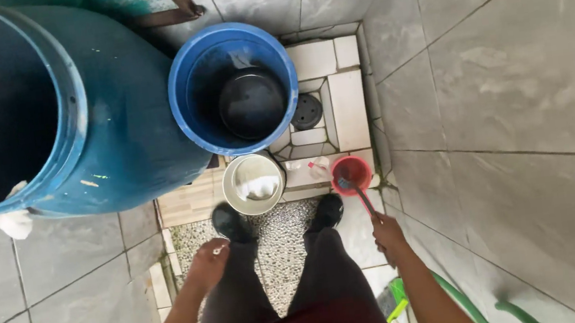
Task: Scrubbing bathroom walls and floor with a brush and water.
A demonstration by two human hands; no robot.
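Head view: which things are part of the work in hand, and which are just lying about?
In hand:
- right hand holding a long-handled brush
- small red bucket the brush dips into
- left hand, closed on something small

Lying about:
- large teal barrel
- blue bucket
- metal bowl
- green hose

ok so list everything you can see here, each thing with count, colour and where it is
large plastic drum: 1, teal blue, upper left, open top
round plastic bucket: 1, blue, top centre, beside the drum
round basin: 1, black, inside the blue bucket
round metal bowl: 1, silvery, on the floor just ahead of the shoes
small dipper with long handle: 1, red, on the floor right of the bowl
round drain cover: 1, dark, on the pale tiles right of the bucket
white rag: 1, under the drum at left
garden hose: 1, green, bottom right
shoes: 2, black, on the pebble floor
left hand: 1, loosely closed, a small item at the fingers, too small to tell
right hand: 1, gripping the dipper's handle
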